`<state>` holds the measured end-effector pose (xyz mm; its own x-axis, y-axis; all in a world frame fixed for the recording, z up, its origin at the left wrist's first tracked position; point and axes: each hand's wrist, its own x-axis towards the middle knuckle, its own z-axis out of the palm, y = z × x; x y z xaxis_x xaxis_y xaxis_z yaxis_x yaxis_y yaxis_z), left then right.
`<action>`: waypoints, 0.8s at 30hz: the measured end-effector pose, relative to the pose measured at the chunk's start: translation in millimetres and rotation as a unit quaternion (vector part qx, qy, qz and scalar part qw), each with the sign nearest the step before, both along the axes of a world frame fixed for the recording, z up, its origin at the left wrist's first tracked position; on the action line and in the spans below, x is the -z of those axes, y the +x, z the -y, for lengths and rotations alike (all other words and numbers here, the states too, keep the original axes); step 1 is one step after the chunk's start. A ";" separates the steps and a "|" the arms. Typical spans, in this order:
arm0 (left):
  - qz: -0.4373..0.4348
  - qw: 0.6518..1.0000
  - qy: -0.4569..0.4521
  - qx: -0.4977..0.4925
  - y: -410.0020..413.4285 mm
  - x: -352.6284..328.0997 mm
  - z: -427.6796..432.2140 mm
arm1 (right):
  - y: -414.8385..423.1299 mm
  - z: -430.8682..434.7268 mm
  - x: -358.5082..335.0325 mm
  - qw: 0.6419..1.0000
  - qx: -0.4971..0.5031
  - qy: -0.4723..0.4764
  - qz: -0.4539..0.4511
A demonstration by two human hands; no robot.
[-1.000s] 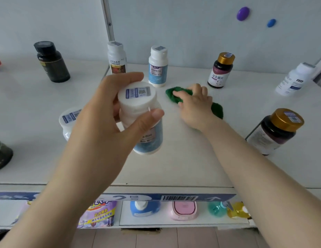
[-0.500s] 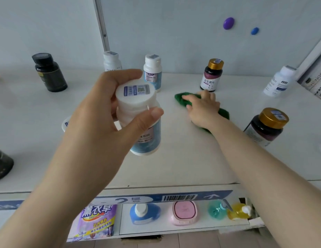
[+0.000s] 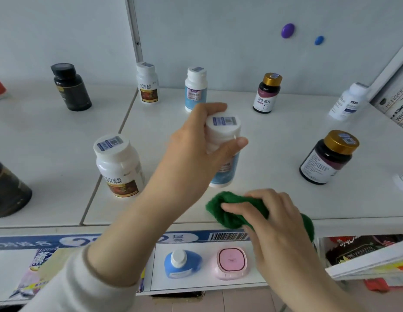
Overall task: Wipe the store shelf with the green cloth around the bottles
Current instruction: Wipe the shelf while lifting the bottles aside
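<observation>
Two hands busy, left hand (image 3: 196, 143) fingers clasping white bottle (image 3: 223, 154), right hand (image 3: 270, 217) fingers bunching green cloth (image 3: 229, 212) at shelf (image 3: 274, 176) edge

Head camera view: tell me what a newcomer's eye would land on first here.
First the two hands at centre: the left hand grips a white bottle with a blue label by its cap end, and the right hand bunches the green cloth at the shelf's front edge. Next, a gold-capped dark bottle stands to the right, and a purple magnet dots the back wall.
</observation>
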<state>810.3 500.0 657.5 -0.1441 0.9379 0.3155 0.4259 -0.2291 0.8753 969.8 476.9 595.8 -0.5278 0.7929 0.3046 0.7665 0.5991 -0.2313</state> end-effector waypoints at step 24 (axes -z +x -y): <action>-0.267 0.940 0.143 -0.156 -35.1 -2.0 48.3 | 11.3 14.5 -36.3 0.957 0.004 -0.217 -0.193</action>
<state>775.2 451.7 659.6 -0.1478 0.7425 0.6533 0.8723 -0.2134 0.4399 981.2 462.4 632.1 -0.4365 0.8921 0.1171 0.5776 0.3776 -0.7238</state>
